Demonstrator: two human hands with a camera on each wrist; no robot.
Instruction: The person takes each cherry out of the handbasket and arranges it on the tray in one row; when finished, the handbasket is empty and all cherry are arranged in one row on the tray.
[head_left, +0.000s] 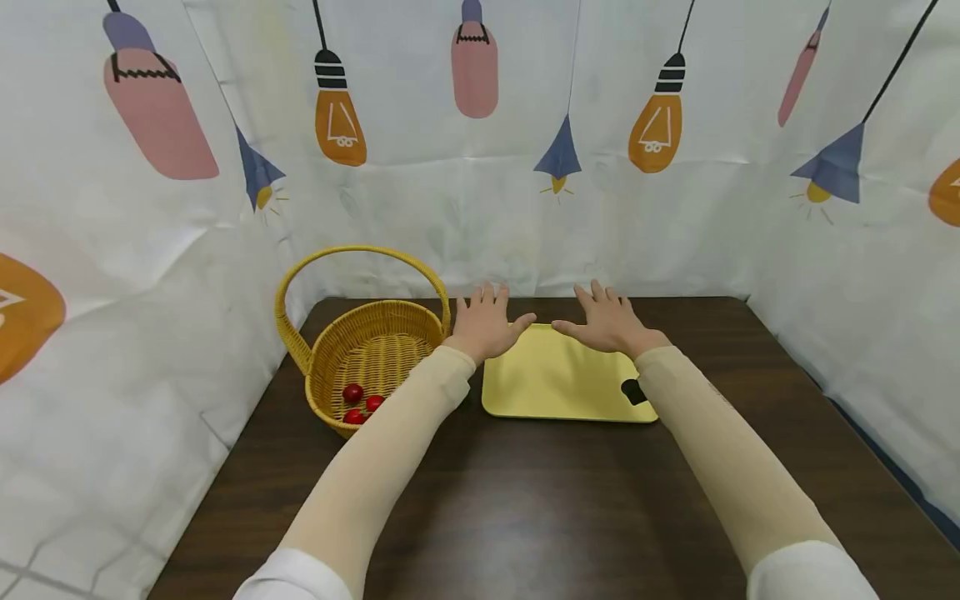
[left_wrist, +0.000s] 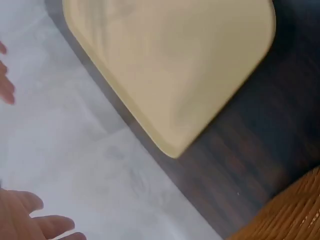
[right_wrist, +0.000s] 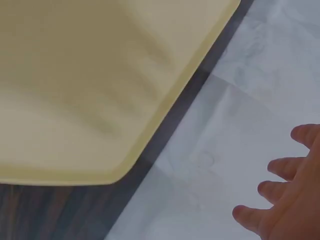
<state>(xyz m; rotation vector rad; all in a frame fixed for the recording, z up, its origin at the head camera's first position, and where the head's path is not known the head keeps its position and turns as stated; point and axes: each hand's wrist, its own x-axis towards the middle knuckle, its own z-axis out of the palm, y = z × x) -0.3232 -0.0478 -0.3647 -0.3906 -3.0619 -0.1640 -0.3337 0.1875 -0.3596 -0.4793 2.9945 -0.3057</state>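
Both bare hands are stretched forward over the far part of the table, fingers spread and nothing in them. My left hand point(head_left: 486, 323) is above the left end of a yellow tray point(head_left: 558, 392), beside the basket's rim. My right hand point(head_left: 611, 323) hovers over the tray's far right part, its thumb pointing toward the left thumb. Shadows of the fingers fall on the tray in the right wrist view. A yellow wicker basket point(head_left: 330, 354) with a tall arched handle stands left of the tray. Several small red round fruits point(head_left: 353, 393) lie inside it, partly hidden by the left forearm.
A black patch point(head_left: 634, 392) marks the tray's right end, next to the right forearm. The dark wooden table point(head_left: 540, 508) extends toward me. White curtains point(head_left: 480, 217) printed with lamps and bulbs hang behind the table and along both sides.
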